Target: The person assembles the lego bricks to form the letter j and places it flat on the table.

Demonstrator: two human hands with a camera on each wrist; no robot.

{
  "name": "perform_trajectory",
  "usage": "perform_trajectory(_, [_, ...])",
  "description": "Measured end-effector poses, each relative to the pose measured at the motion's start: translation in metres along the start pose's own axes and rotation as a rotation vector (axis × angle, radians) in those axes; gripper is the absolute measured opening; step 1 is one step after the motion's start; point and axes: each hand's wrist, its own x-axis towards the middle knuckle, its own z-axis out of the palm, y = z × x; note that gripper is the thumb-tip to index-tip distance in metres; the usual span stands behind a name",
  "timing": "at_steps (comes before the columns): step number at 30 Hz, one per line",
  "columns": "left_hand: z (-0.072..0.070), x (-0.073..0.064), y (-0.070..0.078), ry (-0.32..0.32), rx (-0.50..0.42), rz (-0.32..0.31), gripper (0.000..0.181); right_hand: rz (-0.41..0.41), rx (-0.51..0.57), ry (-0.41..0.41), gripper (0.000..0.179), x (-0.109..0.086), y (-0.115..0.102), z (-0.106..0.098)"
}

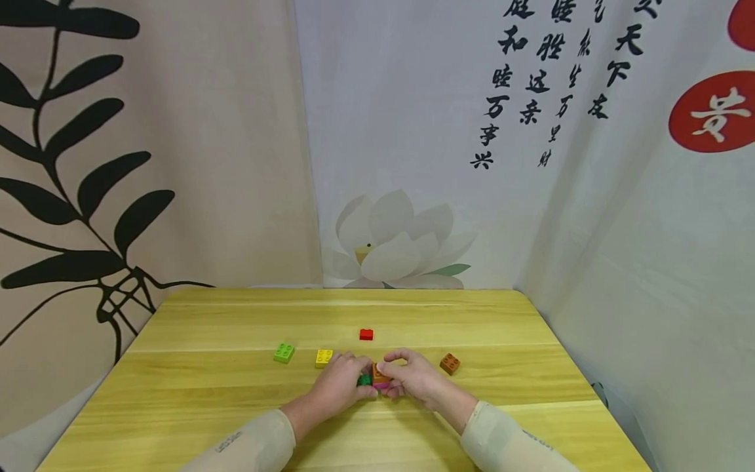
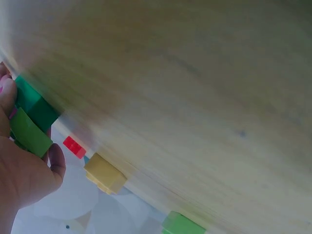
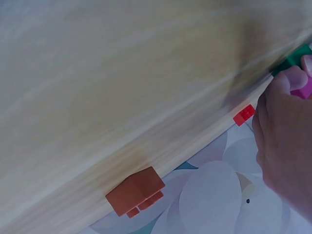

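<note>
My two hands meet over the middle of the table around a small cluster of toy building bricks. In it, an orange brick (image 1: 380, 373) sits on a pink brick (image 1: 381, 386), with a dark green brick (image 1: 364, 379) at their left. My left hand (image 1: 342, 382) grips the green side; a lighter green piece (image 2: 30, 133) shows between thumb and finger in the left wrist view. My right hand (image 1: 417, 378) pinches the orange and pink bricks from the right. The fingers partly hide how the bricks join.
A yellow brick (image 1: 324, 358) lies just beyond my left hand, and a light green brick (image 1: 284, 353) farther left. A small red brick (image 1: 366, 334) stands behind the cluster. At the right is a brown-orange brick (image 1: 450, 364). Curtains hang behind the wooden table (image 1: 236, 328).
</note>
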Motion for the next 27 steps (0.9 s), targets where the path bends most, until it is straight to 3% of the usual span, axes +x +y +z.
perform_trajectory(17, [-0.003, -0.0005, -0.0009, -0.022, -0.059, -0.017, 0.046, -0.003, 0.017, 0.058, 0.071, 0.0015, 0.003, 0.0027])
perform_trajectory(27, [0.0005, 0.0016, -0.0031, -0.052, -0.084, -0.027, 0.045, 0.015, 0.034, 0.045, 0.07, 0.002, 0.0061, 0.0006])
